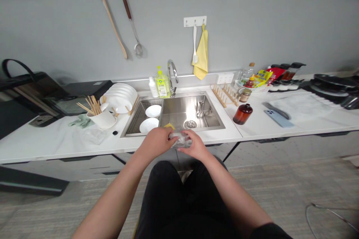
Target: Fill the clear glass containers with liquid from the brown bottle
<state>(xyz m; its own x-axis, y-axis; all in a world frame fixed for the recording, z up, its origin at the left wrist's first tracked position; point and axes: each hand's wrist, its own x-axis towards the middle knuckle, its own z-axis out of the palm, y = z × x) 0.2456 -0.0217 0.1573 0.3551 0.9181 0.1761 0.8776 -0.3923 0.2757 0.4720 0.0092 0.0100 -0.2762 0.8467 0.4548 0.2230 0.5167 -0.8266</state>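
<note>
Both of my hands hold a clear, see-through container [182, 141] just in front of the sink's front edge. My left hand [157, 141] grips its left side, thumb pointing inward. My right hand [196, 145] has its fingers curled round the right side. Whether the container is glass or plastic I cannot tell. A yellow sponge or cloth [169, 126] shows partly behind my left hand. Beyond lies the steel sink [179, 110], with two white bowls [153, 111] in its left compartment. A chrome faucet [172, 76] rises at the back.
Plates [119, 97] stand racked on the left, near a white holder with chopsticks [102, 117] and a small black cap [114, 133]. Soap bottles [162, 85] stand behind the sink. On the right are a brown bottle [243, 114], a wooden rack [226, 95] and a blue phone [278, 118].
</note>
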